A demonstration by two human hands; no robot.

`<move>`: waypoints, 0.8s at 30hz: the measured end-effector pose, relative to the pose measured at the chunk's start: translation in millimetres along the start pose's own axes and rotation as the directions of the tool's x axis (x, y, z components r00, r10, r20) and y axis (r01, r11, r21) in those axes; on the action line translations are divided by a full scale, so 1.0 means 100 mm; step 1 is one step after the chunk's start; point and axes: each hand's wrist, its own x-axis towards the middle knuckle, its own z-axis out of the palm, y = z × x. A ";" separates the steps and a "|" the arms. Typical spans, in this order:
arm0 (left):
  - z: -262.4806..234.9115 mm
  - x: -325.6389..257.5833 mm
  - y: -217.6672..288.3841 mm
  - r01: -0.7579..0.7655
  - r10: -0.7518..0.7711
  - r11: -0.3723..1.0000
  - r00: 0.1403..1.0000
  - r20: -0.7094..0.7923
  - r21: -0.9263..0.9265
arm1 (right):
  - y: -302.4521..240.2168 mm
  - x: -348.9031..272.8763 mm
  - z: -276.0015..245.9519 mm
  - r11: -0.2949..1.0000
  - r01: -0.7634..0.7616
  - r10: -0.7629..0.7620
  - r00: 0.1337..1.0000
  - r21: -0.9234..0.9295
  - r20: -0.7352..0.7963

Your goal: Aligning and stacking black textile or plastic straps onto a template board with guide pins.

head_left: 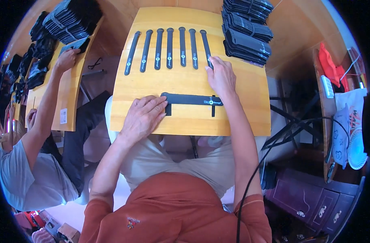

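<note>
A dark strap [189, 99] with a rounded left end and a printed mark lies crosswise near the table's front edge. Two short black pieces, one a small patch [168, 110] and one a narrow strip [213, 111], show under it. My left hand [144, 115] lies flat, fingers stretched, its tips resting on the strap's left end. Farther back, my right hand [222, 75] has its thumb and fingers closed at the lower end of the rightmost upright strap [206, 42]. That strap is last in a row of several like straps [169, 48].
Bundled stacks of dark straps [249, 34] stand at the wooden table's [152, 83] back right corner. To the left, a co-worker's hand [67, 60] touches strap stacks [71, 22] on another table. A black cable [249, 184] runs past my right arm.
</note>
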 end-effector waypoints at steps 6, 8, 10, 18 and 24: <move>-0.01 -0.02 -0.02 -0.008 0.008 1.000 1.000 0.000 -0.009 | 0.00 0.02 0.06 0.990 0.009 0.006 0.994 -0.140 0.112; 0.00 -0.02 -0.03 -0.009 0.009 1.000 1.000 -0.006 -0.025 | 0.01 -0.03 0.07 0.981 0.022 -0.001 0.994 -0.195 0.108; -0.01 -0.02 -0.03 -0.004 0.004 1.000 1.000 -0.007 -0.031 | 0.01 -0.08 0.04 0.957 0.033 0.000 0.994 -0.290 0.113; -0.01 -0.01 -0.01 0.000 0.000 0.999 1.000 -0.007 -0.050 | 0.08 -0.18 -0.03 0.930 0.111 -0.089 0.993 -0.350 0.078; -0.01 -0.01 -0.01 0.025 -0.023 0.995 1.000 0.017 -0.095 | 0.04 -0.18 -0.13 0.957 0.023 -0.015 0.999 -0.288 0.030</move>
